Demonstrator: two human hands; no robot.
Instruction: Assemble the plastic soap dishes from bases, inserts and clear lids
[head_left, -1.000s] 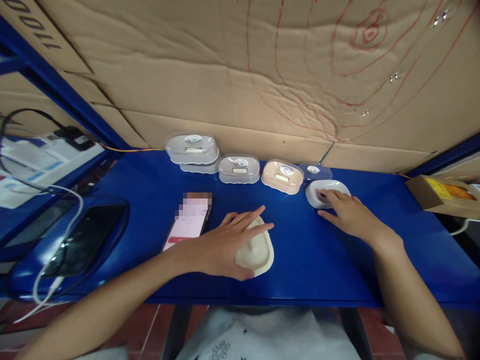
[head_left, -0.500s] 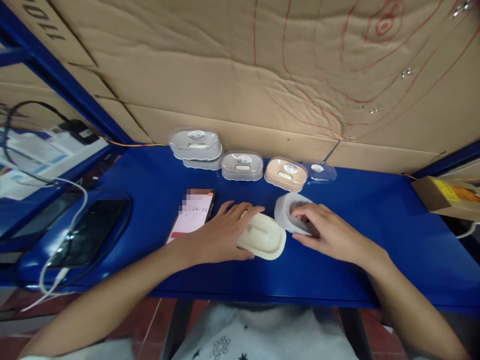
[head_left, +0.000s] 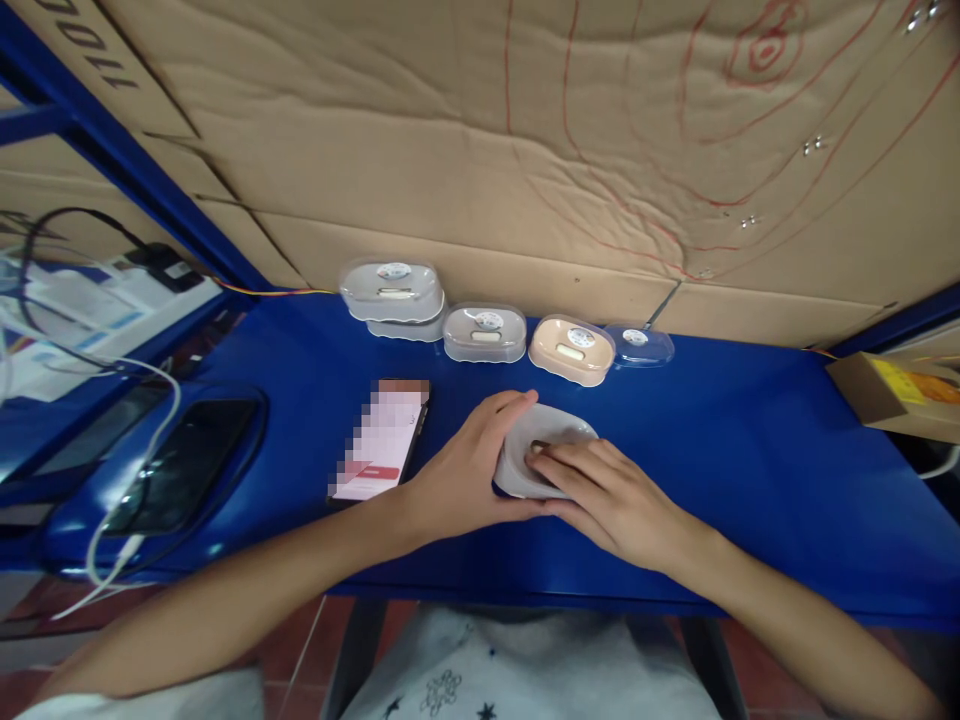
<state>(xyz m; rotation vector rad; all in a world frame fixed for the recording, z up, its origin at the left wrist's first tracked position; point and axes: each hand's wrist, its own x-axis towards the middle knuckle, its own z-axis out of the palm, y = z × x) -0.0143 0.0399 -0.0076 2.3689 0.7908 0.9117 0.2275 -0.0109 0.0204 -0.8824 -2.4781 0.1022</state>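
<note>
Both hands are on a grey oval soap box point(head_left: 517, 462) near the front middle of the blue table. My left hand point(head_left: 469, 470) wraps round its left side, thumb along the near edge and fingers at the far left. My right hand point(head_left: 622, 495) grips it from the right, fingertips reaching inside near the slot in its middle and the thumb at the near edge. No part of the cream oval tray shows; whether it lies under the grey box is hidden.
Along the cardboard back wall stand lidded grey soap boxes point(head_left: 484, 335), a peach one point(head_left: 571, 350) and a clear lid point(head_left: 643, 346). A phone point(head_left: 382, 440) lies left of my hands. Another phone point(head_left: 180, 465) and cables are farther left. A cardboard box point(head_left: 892, 400) sits right.
My right hand has brought the grey soap box left to my left hand, which now holds its left side. The cream tray that was by my left hand has gone from sight.
</note>
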